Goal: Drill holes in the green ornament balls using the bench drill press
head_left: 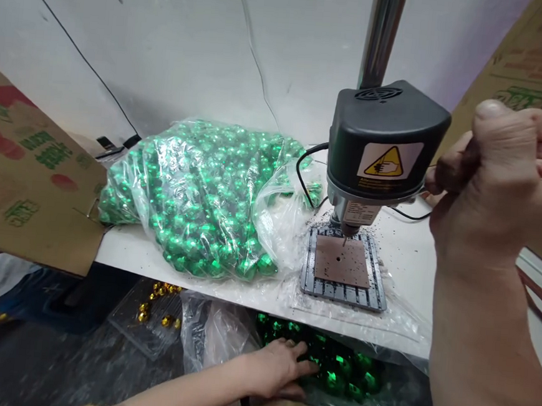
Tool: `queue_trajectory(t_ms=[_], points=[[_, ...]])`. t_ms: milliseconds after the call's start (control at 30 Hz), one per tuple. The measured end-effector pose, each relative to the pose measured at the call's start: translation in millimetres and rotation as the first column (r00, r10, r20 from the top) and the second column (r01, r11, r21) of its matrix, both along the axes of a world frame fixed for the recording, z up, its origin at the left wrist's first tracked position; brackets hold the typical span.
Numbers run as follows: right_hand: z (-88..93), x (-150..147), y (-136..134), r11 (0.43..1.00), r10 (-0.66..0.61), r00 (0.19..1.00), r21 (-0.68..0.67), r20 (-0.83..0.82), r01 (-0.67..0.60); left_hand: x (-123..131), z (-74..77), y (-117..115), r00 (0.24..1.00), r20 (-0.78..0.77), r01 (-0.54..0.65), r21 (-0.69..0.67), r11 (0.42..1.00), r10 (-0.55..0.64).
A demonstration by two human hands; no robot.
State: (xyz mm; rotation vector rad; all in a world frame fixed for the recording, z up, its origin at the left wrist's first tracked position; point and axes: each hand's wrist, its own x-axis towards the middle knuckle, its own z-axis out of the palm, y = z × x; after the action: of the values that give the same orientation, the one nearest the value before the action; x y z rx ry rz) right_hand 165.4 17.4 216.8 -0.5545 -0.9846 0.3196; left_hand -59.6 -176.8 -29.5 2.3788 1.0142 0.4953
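Drill press (382, 150) on counter (408, 251), bit over brown plate (342, 261). Right hand (493, 183), grip closed on dark lever handle (462, 160) (mostly hidden). Left hand (279, 367), fingers spread, among green baubles (337, 366) under the counter edge, bag's bottom cut off.

bright, even overhead light | glare on green foil | floor dim (blurred)

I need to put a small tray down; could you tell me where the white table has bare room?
Bare table lies right of the drill press. A narrow strip runs along the front edge below the bag of green beads. The middle is crowded.
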Motion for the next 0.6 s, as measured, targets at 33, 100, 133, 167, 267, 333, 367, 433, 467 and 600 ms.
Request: queue_trajectory(t_ms=[33,100,133,167,267,333,367,433,467,600], points=[[0.0,0,0,1.000,0.001,1.000,-0.002,-0.004,-0.001,0,15.6,5,0.999,0.041,0.033,-0.028,0.999,-0.032],[-0.5,0,0,1.000,-0.002,1.000,-0.009,-0.006,0.002,0,49.6,23,0.991,0.097,0.101,-0.063,0.993,-0.094],[-0.9,0,0,1.000,-0.004,1.000,-0.009,-0.004,0.004,-2,65.2,36,0.987,0.137,0.092,-0.050,0.994,-0.085],[-1.3,1,0,1.000,-0.006,1.000,-0.010,-0.003,0.005,-5,78.6,51,0.982,0.185,0.028,-0.011,1.000,-0.025],[-1.9,2,1,1.000,-0.002,1.000,-0.010,-0.005,0.002,-19,101.1,111,0.915,0.293,-0.328,0.138,0.935,0.278],[-1.7,2,0,1.000,0.008,1.000,-0.024,-0.007,-0.009,-29,103.7,158,0.887,0.220,-0.430,0.076,0.900,0.405],[-1.3,2,0,1.000,0.012,1.000,-0.028,-0.010,-0.012,-33,102.7,181,0.880,0.147,-0.460,0.032,0.887,0.451],[-0.5,1,-1,0.999,0.016,1.000,-0.033,-0.003,-0.016,-36,99.2,225,0.848,0.016,-0.530,-0.007,0.848,0.530],[0.0,0,-2,0.999,0.015,1.000,-0.037,0.005,-0.015,-35,97.5,245,0.829,-0.015,-0.559,-0.007,0.829,0.558],[1.2,-2,-5,0.999,0.010,1.000,-0.048,0.021,-0.009,-25,97.4,305,0.734,-0.037,-0.676,0.049,0.735,0.678]])
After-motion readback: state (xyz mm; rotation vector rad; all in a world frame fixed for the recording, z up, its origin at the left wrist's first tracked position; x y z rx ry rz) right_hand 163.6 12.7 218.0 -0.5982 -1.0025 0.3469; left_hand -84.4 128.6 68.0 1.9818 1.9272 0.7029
